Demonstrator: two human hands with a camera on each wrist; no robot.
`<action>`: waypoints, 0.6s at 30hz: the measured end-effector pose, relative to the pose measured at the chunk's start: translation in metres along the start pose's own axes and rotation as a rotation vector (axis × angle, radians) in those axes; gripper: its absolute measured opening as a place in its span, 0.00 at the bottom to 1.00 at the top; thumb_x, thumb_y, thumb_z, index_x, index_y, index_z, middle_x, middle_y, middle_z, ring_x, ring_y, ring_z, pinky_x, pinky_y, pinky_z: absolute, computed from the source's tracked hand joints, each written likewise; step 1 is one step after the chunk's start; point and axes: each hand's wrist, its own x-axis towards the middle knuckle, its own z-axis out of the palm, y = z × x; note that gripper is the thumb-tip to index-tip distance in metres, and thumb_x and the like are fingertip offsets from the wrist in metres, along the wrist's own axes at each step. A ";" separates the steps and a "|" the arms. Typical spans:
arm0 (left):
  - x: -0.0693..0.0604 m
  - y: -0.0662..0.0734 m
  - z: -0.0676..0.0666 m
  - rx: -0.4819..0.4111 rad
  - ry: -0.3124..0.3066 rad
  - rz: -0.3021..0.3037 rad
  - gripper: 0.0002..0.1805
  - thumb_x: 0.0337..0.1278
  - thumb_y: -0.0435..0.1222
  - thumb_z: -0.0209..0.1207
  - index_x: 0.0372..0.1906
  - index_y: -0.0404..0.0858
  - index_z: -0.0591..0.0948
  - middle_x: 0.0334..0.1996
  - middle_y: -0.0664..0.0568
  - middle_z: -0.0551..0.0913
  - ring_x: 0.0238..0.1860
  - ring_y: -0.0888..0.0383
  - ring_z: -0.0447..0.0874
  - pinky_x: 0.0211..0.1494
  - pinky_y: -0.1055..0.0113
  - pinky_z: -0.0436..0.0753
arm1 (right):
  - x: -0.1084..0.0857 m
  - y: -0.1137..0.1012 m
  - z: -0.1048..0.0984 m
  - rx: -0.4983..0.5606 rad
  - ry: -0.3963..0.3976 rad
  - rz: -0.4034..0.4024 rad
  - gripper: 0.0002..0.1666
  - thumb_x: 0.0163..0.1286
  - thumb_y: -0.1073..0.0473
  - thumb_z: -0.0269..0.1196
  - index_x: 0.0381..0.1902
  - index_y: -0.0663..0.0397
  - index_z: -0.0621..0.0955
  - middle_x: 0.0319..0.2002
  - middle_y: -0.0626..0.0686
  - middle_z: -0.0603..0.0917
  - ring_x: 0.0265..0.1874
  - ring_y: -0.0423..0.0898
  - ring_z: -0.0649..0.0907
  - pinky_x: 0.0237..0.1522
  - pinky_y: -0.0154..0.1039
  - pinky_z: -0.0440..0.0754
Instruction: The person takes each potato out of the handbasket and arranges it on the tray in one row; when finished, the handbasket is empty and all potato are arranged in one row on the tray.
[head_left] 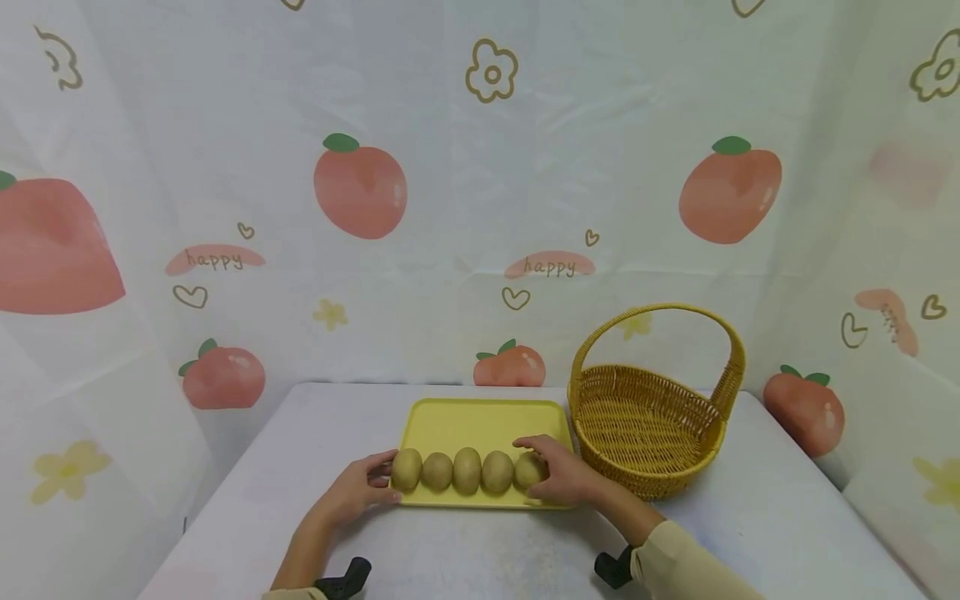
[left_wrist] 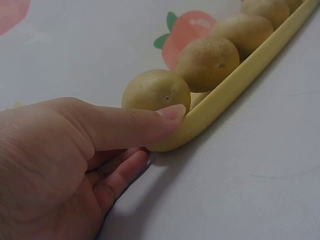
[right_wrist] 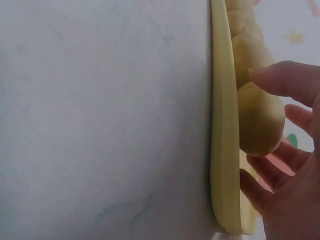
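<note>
Several potatoes stand in a row along the near side of a yellow tray (head_left: 480, 412). At the row's left end, my left hand (head_left: 358, 490) has its thumb (left_wrist: 145, 125) nearly straight against the end potato (left_wrist: 155, 90) and the tray's corner; its lower fingers hang outside the tray. My right hand (head_left: 562, 472) curves round the rightmost potato (head_left: 529, 470), thumb in front and index finger over its far side. In the right wrist view, the thumb tip touches this potato (right_wrist: 260, 122), with the other fingers spread behind it.
A woven basket (head_left: 652, 483) with a tall handle stands just right of the tray, beside my right forearm. The white tabletop (head_left: 465, 554) extends in front. Behind the table hangs a fruit-patterned curtain (head_left: 450, 192).
</note>
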 end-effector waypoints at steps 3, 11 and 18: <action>0.000 0.000 0.000 -0.011 -0.010 0.010 0.44 0.42 0.31 0.74 0.66 0.24 0.67 0.54 0.35 0.78 0.52 0.41 0.80 0.56 0.51 0.79 | -0.003 -0.001 -0.002 0.028 0.014 0.003 0.41 0.53 0.65 0.71 0.65 0.61 0.70 0.61 0.60 0.72 0.56 0.58 0.73 0.55 0.56 0.75; 0.001 0.001 0.002 -0.012 -0.009 0.012 0.44 0.42 0.32 0.74 0.66 0.24 0.67 0.55 0.34 0.78 0.53 0.41 0.80 0.57 0.51 0.79 | -0.031 -0.004 -0.019 0.095 0.085 -0.034 0.36 0.60 0.62 0.68 0.66 0.59 0.70 0.63 0.58 0.72 0.59 0.64 0.73 0.52 0.59 0.77; 0.002 0.001 0.002 0.001 0.030 -0.010 0.43 0.41 0.30 0.74 0.65 0.23 0.68 0.54 0.34 0.79 0.53 0.41 0.80 0.57 0.51 0.79 | -0.071 -0.010 -0.044 0.153 0.114 -0.049 0.31 0.64 0.63 0.66 0.65 0.55 0.71 0.60 0.59 0.74 0.53 0.57 0.79 0.51 0.52 0.80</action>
